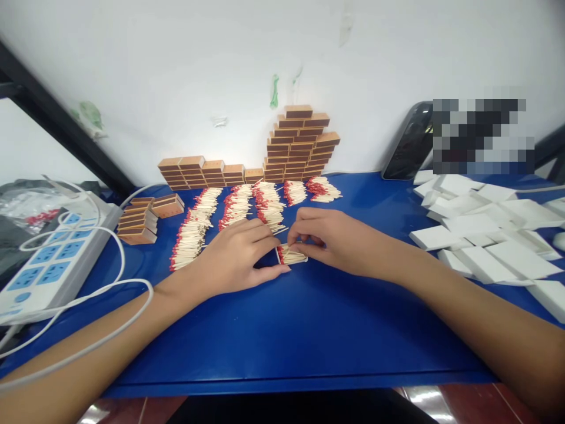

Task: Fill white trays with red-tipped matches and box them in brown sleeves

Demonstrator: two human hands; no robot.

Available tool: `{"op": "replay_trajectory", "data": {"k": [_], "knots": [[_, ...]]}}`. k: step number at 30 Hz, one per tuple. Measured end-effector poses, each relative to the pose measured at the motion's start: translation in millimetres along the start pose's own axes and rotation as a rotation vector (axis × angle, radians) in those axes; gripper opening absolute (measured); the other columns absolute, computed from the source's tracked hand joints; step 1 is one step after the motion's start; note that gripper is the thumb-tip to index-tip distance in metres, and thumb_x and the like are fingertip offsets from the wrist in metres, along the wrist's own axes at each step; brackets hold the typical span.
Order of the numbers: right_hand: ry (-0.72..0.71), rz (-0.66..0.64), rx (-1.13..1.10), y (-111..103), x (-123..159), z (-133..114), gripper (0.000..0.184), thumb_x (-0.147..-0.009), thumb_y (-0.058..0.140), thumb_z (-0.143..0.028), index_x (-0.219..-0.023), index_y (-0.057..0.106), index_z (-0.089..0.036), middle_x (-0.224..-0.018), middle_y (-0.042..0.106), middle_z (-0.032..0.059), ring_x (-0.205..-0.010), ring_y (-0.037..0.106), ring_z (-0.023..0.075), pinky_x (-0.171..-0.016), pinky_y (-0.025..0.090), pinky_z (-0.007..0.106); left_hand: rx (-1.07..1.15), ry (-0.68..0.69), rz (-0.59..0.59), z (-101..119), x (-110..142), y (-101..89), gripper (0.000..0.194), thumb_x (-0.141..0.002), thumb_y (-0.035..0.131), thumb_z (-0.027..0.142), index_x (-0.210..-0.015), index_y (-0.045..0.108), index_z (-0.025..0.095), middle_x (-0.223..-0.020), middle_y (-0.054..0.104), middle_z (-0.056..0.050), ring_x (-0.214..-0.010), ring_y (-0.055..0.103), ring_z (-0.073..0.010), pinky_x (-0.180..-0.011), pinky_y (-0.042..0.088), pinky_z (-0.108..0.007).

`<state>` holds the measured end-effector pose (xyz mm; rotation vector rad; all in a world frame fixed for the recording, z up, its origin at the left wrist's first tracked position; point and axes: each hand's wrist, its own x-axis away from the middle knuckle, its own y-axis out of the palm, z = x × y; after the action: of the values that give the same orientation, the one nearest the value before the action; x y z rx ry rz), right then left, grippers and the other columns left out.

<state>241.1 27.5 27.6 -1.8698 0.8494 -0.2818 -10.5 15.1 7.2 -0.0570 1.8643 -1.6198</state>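
Observation:
A small white matchbox tray (292, 261) holds red-tipped matches and lies on the blue table. My left hand (241, 256) is closed around the tray's left end, with the thumb along its near side and the fingers at the far side. Over the tray's right part, my right hand (315, 235) is pinched, its fingertips at the matches (291, 253); part of what they grip is hidden. Just beyond both hands lie loose heaps of matches, among them a middle heap (268, 206) and a long left heap (192, 229).
Stacked brown matchboxes (298, 138) line the wall, with another small stack (138, 221) at left. White empty trays (485, 229) are piled at right, near a leaning phone (408, 141). A power strip (55, 253) stands left; its white cable (132, 281) loops across my left forearm.

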Motion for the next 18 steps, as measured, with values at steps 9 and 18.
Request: {"op": "replay_trajectory", "data": {"k": [9, 18], "knots": [[0.032, 0.024, 0.038, 2.7, -0.8, -0.7, 0.009, -0.101, 0.063, -0.021, -0.096, 0.071, -0.02, -0.096, 0.066, 0.005, -0.076, 0.059, 0.017, -0.067, 0.041, 0.03, 0.022, 0.004, 0.001, -0.9, 1.3, 1.4, 0.038, -0.104, 0.065, 0.05, -0.102, 0.075, 0.014, -0.094, 0.075, -0.009, -0.09, 0.071, -0.0244, -0.083, 0.058, -0.04], [0.023, 0.058, 0.014, -4.0, 1.2, -3.2, 0.01, -0.101, 0.065, -0.024, -0.095, 0.072, -0.02, -0.094, 0.065, 0.0046, -0.079, 0.06, 0.0174, -0.07, 0.043, 0.031, 0.01, 0.004, 0.013, -0.7, 1.1, 1.7, 0.039, -0.105, 0.064, 0.051, -0.101, 0.075, 0.014, -0.094, 0.075, -0.008, -0.09, 0.071, -0.024, -0.083, 0.057, -0.039]]}}
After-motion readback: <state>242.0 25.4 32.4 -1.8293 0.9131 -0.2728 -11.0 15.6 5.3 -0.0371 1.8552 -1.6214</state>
